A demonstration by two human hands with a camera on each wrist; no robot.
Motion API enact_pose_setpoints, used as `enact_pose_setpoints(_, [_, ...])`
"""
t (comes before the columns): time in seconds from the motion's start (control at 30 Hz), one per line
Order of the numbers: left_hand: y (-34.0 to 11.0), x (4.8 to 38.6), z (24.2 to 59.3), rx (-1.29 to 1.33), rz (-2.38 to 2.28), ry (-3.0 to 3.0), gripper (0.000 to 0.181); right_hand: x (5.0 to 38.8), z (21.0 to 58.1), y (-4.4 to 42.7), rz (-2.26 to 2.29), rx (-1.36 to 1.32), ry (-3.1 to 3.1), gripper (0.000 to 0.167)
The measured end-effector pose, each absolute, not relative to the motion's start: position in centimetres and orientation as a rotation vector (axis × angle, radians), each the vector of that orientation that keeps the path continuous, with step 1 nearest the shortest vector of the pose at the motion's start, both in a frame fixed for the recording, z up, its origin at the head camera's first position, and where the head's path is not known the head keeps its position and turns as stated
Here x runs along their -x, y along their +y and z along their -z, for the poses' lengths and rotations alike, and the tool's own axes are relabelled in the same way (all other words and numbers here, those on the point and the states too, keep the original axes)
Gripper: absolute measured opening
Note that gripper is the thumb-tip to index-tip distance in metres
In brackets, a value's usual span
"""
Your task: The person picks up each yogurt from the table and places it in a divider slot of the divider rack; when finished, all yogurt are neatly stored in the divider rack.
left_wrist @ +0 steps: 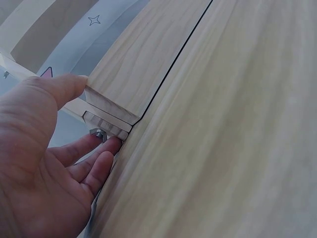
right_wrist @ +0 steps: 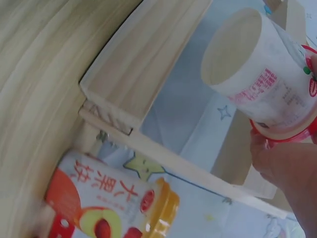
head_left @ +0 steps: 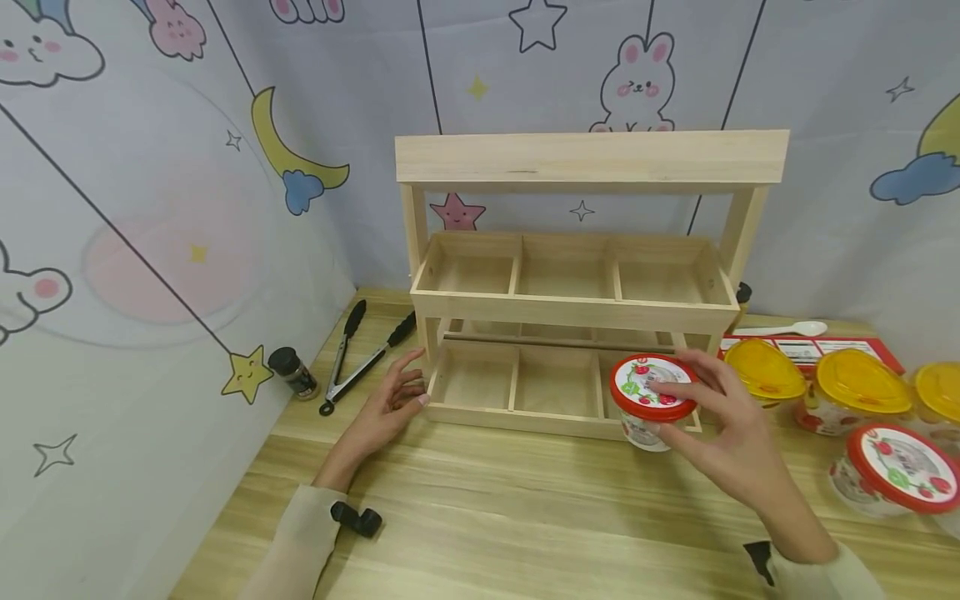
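one right hand [head_left: 723, 425] grips a round cup [head_left: 651, 398]; left hand [head_left: 386, 408] loosely touches wooden rack [head_left: 577, 310].

On the counter [head_left: 510, 508] a rack [head_left: 573, 310] stands before the backdrop [head_left: 480, 50]. Left of it lie the tongs [head_left: 360, 372] — farther left, a jar [head_left: 294, 372]. The left grip [head_left: 386, 404] is at the rack's lower left corner; the right grip [head_left: 723, 425] holds a cup [head_left: 652, 387] before the lower tray's [head_left: 517, 420] right end. Farther right sit three tubs [head_left: 862, 385] — one tub [head_left: 898, 471] before them, a spoon [head_left: 808, 328] behind.
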State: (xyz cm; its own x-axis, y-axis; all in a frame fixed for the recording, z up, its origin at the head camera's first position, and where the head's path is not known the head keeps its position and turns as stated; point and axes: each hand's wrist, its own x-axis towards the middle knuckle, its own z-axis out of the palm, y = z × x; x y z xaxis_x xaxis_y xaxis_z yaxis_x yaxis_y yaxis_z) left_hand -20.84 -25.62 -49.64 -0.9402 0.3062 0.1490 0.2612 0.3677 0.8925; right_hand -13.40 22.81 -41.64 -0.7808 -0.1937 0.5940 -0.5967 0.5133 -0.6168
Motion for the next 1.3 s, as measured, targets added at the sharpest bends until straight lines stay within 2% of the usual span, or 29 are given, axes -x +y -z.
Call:
enact_pose_setpoints(0.17, [-25.7,20.8,49.7,-0.520,-1.668,2.556,0.077,13.8,41.8,22.7,-1.591,-0.706,-2.220,0.049])
enact_pose_setpoints(0.3, [-25.7,20.9,49.9,-0.522,-1.667,2.560,0.077,14.1,41.7,22.4,-1.745,-0.670,-2.211,0.043])
enact_pose_setpoints(0.47, [-25.7,20.9,49.9,-0.518,-1.660,2.564,0.076,14.4,41.5,21.9,-1.751,-0.598,-2.302,0.041])
enact_pose_setpoints(1.3, [-25.8,20.9,49.7,-0.522,-1.666,2.550,0.077,16.4,41.7,18.0,-1.798,-0.561,-2.403,0.039])
